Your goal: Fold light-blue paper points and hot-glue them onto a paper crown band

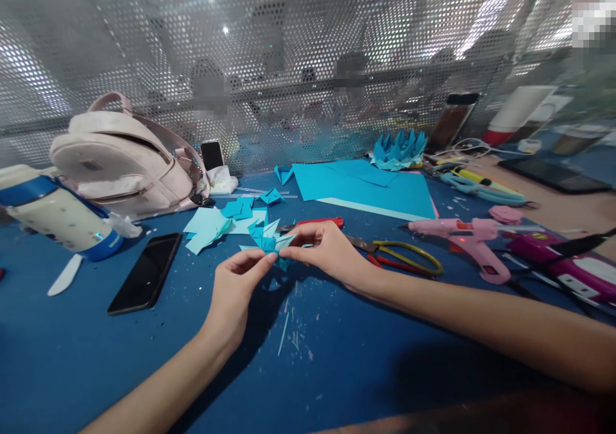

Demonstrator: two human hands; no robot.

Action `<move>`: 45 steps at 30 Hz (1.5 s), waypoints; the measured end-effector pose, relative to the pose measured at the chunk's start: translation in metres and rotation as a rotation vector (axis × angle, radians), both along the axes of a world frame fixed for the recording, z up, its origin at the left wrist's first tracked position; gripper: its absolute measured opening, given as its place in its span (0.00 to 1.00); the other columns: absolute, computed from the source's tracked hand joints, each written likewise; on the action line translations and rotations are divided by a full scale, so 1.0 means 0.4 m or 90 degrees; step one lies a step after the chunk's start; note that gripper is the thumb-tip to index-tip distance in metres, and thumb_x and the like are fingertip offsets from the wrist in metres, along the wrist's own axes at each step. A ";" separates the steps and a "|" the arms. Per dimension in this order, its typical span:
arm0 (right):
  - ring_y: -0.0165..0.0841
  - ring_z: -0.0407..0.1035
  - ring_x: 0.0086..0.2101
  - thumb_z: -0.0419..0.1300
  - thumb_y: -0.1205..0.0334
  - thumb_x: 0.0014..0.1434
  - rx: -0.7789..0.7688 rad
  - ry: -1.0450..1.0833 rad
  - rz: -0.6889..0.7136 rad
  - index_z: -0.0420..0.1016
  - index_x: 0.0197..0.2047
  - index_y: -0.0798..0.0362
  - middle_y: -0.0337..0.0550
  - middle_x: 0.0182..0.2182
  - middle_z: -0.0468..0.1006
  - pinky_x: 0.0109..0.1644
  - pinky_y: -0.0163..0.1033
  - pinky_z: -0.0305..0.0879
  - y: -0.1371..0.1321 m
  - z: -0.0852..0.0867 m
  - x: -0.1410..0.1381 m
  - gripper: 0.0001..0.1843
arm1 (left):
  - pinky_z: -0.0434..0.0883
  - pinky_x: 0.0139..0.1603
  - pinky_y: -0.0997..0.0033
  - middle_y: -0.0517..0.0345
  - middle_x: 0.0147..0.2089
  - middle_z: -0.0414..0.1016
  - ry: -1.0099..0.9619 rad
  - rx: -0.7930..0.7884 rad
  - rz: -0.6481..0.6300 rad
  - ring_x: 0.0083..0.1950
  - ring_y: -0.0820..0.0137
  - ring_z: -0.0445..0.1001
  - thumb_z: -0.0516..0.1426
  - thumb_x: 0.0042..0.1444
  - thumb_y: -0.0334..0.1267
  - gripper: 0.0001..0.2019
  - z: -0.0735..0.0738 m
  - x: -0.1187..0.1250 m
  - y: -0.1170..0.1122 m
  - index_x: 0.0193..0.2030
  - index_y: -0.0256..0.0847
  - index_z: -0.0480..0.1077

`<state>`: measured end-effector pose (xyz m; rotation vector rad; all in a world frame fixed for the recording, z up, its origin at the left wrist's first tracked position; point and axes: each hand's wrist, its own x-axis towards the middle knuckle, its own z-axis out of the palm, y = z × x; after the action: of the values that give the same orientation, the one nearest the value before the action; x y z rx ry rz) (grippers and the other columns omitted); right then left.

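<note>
We're pinching the folded blue paper piece (270, 244) with both hands, left hand (238, 286) and right hand (327, 251), above the blue table (337, 357).

Two hands are counted at centre, the left hand (235, 286) and the right hand (327, 251), with one folded paper piece (269, 241) pinched between them. One glue gun (462, 235) is counted at three o'clock, one backpack (120, 161) at ten, one bottle (58, 212) at nine.

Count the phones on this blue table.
3: a black smartphone flat beside the left hand; a black phone propped by the pink backpack; a dark phone leaning on the perforated screen. The flat dark slab far right may be another.
</note>
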<state>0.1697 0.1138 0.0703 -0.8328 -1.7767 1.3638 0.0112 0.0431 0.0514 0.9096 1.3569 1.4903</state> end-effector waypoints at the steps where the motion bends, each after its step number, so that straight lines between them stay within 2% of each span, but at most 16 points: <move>1: 0.26 0.64 0.24 0.69 0.50 0.50 -0.010 0.003 0.004 0.79 0.31 0.55 0.38 0.24 0.75 0.25 0.32 0.58 -0.002 0.002 0.000 0.16 | 0.61 0.31 0.74 0.63 0.25 0.71 0.005 0.001 -0.003 0.28 0.74 0.63 0.71 0.40 0.44 0.13 0.000 -0.001 0.001 0.26 0.38 0.75; 5: 0.24 0.61 0.21 0.65 0.50 0.56 -0.049 0.023 0.014 0.78 0.31 0.57 0.38 0.22 0.73 0.24 0.31 0.57 -0.007 0.009 0.001 0.16 | 0.60 0.30 0.75 0.64 0.24 0.69 0.032 0.006 -0.024 0.28 0.75 0.62 0.70 0.41 0.44 0.13 0.002 -0.010 0.004 0.25 0.38 0.74; 10: 0.25 0.65 0.23 0.65 0.51 0.55 -0.032 0.032 0.024 0.78 0.32 0.56 0.39 0.23 0.75 0.24 0.31 0.58 -0.004 0.012 0.004 0.14 | 0.60 0.30 0.75 0.62 0.25 0.70 0.088 0.035 -0.056 0.28 0.74 0.63 0.70 0.42 0.42 0.11 0.009 -0.034 0.025 0.24 0.38 0.75; 15: 0.26 0.67 0.25 0.64 0.50 0.57 -0.030 0.034 0.032 0.79 0.32 0.56 0.45 0.29 0.80 0.23 0.31 0.58 0.007 0.005 0.006 0.16 | 0.57 0.26 0.75 0.61 0.23 0.71 0.162 0.061 -0.049 0.25 0.74 0.62 0.70 0.41 0.39 0.08 0.024 -0.063 0.050 0.24 0.39 0.76; 20: 0.25 0.64 0.22 0.66 0.51 0.55 -0.054 0.051 0.035 0.79 0.27 0.56 0.43 0.25 0.79 0.22 0.30 0.55 0.009 0.000 0.005 0.15 | 0.61 0.28 0.74 0.59 0.25 0.73 0.194 0.069 -0.055 0.26 0.73 0.65 0.70 0.40 0.39 0.08 0.029 -0.074 0.054 0.24 0.39 0.77; 24: 0.24 0.63 0.22 0.66 0.50 0.55 -0.057 0.048 0.034 0.79 0.29 0.56 0.43 0.25 0.78 0.21 0.30 0.55 0.008 -0.003 0.007 0.16 | 0.62 0.28 0.74 0.58 0.25 0.73 0.206 0.080 -0.056 0.26 0.72 0.66 0.69 0.42 0.41 0.09 0.023 -0.075 0.056 0.25 0.39 0.77; 28: 0.25 0.66 0.24 0.65 0.50 0.55 -0.044 0.050 0.027 0.79 0.34 0.56 0.45 0.30 0.80 0.22 0.30 0.57 0.017 -0.005 0.009 0.15 | 0.63 0.28 0.74 0.57 0.27 0.74 0.225 0.098 -0.042 0.27 0.72 0.66 0.69 0.43 0.41 0.09 0.021 -0.077 0.058 0.25 0.39 0.77; 32: 0.24 0.65 0.23 0.65 0.52 0.55 -0.017 0.033 0.009 0.76 0.34 0.56 0.43 0.28 0.78 0.21 0.29 0.57 0.028 0.007 0.008 0.14 | 0.65 0.30 0.73 0.58 0.29 0.76 0.232 0.128 -0.002 0.28 0.71 0.68 0.69 0.44 0.41 0.09 0.024 -0.074 0.056 0.30 0.40 0.79; 36: 0.24 0.65 0.23 0.59 0.50 0.60 0.006 -0.002 -0.016 0.71 0.37 0.55 0.42 0.30 0.76 0.21 0.30 0.58 0.034 0.017 0.021 0.15 | 0.64 0.30 0.73 0.60 0.28 0.75 0.232 0.162 0.047 0.28 0.71 0.68 0.67 0.47 0.44 0.10 0.032 -0.072 0.051 0.33 0.40 0.78; 38: 0.24 0.65 0.22 0.57 0.51 0.61 0.013 -0.054 -0.001 0.72 0.37 0.55 0.42 0.28 0.75 0.20 0.30 0.58 0.035 0.013 0.043 0.15 | 0.63 0.30 0.73 0.61 0.28 0.73 0.245 0.178 0.052 0.27 0.72 0.66 0.67 0.48 0.43 0.10 0.043 -0.077 0.045 0.34 0.41 0.78; 41: 0.26 0.66 0.23 0.62 0.54 0.57 0.033 -0.133 0.037 0.76 0.34 0.56 0.41 0.26 0.75 0.22 0.31 0.59 0.030 0.004 0.091 0.12 | 0.61 0.30 0.72 0.60 0.31 0.73 0.338 0.241 0.027 0.27 0.73 0.63 0.66 0.51 0.38 0.05 0.062 -0.092 0.031 0.33 0.41 0.78; 43: 0.30 0.69 0.30 0.68 0.57 0.51 0.086 -0.166 0.034 0.79 0.40 0.54 0.45 0.36 0.77 0.29 0.34 0.64 0.021 0.002 0.119 0.13 | 0.62 0.32 0.71 0.57 0.35 0.75 0.580 0.381 -0.010 0.29 0.72 0.66 0.60 0.59 0.35 0.05 0.070 -0.101 0.020 0.39 0.42 0.78; 45: 0.32 0.69 0.38 0.69 0.56 0.50 0.126 -0.171 0.035 0.76 0.52 0.50 0.48 0.48 0.74 0.36 0.36 0.67 0.008 0.006 0.132 0.25 | 0.62 0.34 0.68 0.54 0.36 0.78 0.832 0.521 -0.018 0.32 0.69 0.71 0.57 0.61 0.31 0.07 0.072 -0.103 0.007 0.43 0.42 0.77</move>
<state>0.2227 0.1168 0.0729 -0.8966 -2.1158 1.1266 -0.0299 0.0460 0.0802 2.7198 1.4789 1.4146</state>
